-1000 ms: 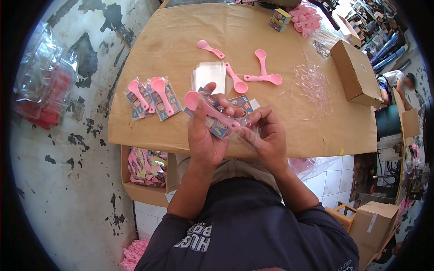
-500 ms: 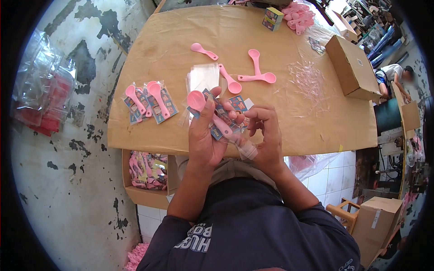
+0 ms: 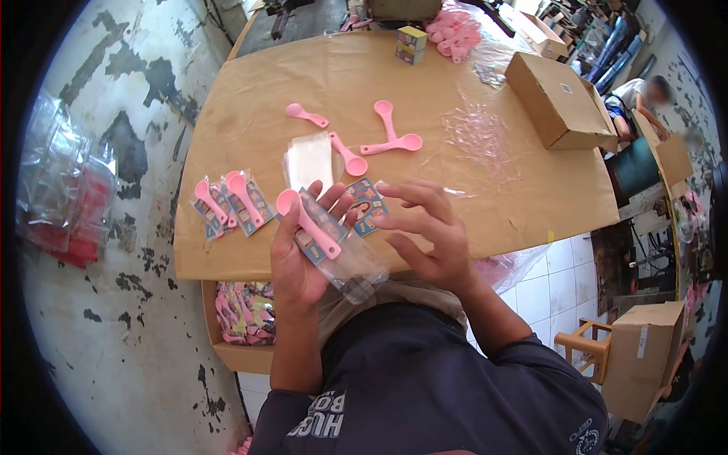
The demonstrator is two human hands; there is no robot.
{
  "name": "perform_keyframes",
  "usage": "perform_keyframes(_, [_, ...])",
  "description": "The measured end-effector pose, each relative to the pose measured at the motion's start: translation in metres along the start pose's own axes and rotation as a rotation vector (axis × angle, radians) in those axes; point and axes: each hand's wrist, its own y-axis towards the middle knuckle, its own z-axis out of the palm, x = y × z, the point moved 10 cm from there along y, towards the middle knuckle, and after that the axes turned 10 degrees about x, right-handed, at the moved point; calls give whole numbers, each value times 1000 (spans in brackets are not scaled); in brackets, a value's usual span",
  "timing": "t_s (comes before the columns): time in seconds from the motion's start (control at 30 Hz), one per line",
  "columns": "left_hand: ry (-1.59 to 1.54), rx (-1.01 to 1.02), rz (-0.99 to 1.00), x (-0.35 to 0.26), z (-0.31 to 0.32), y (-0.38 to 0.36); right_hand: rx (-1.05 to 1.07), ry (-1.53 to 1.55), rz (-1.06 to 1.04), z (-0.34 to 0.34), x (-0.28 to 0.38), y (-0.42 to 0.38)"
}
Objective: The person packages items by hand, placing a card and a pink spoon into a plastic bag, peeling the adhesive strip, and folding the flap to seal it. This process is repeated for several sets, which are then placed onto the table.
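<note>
In my left hand (image 3: 297, 277) lies a clear plastic bag (image 3: 368, 265) with a pink measuring spoon (image 3: 309, 225) and a blue printed card in it; the thumb rests by the spoon's bowl. My right hand (image 3: 434, 236) hovers just right of the bag, fingers apart and holding nothing. Blue printed cards (image 3: 368, 203) lie on the table between the hands. Behind them sits a stack of clear bags (image 3: 309, 159). Several loose pink spoons (image 3: 350, 158) lie farther back. To the left are bagged spoons with cards (image 3: 249, 203).
An open carton (image 3: 243, 354) of packed spoons stands below the table's left edge. Plastic strips (image 3: 479, 144) and a cardboard box (image 3: 557, 106) are at the right. A small yellow-and-blue box (image 3: 410, 45) and piled pink spoons (image 3: 453, 36) sit at the back. Another person (image 3: 633, 95) is far right.
My right hand has let go of the bag's end and moved away with its fingers spread. The bag's open end now hangs unfolded from my left hand. The camera view has shifted.
</note>
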Motion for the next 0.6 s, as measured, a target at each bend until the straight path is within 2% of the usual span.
perform_keyframes(0.07, [16,47,-51,9,16,-1,68,-258,-68,11,3,0])
perform_keyframes(0.13, [31,77,-85,22,22,-4,74,-325,-54,20,5,-3])
perform_keyframes(0.2, [30,50,-134,35,20,-10,111,-353,-137,26,15,-6])
perform_keyframes(0.27, [13,98,-185,48,25,-13,167,-393,-83,26,13,-5])
perform_keyframes(0.33, [44,62,-196,54,27,-15,163,-269,-132,25,13,-6])
perform_keyframes(0.4, [75,122,-218,55,25,-16,140,-262,-138,23,12,-6])
perform_keyframes(0.5, [-1,92,-259,60,27,-16,152,-186,-124,23,11,-3])
perform_keyframes(0.6, [-39,82,-209,56,15,-20,171,-172,-158,30,13,1])
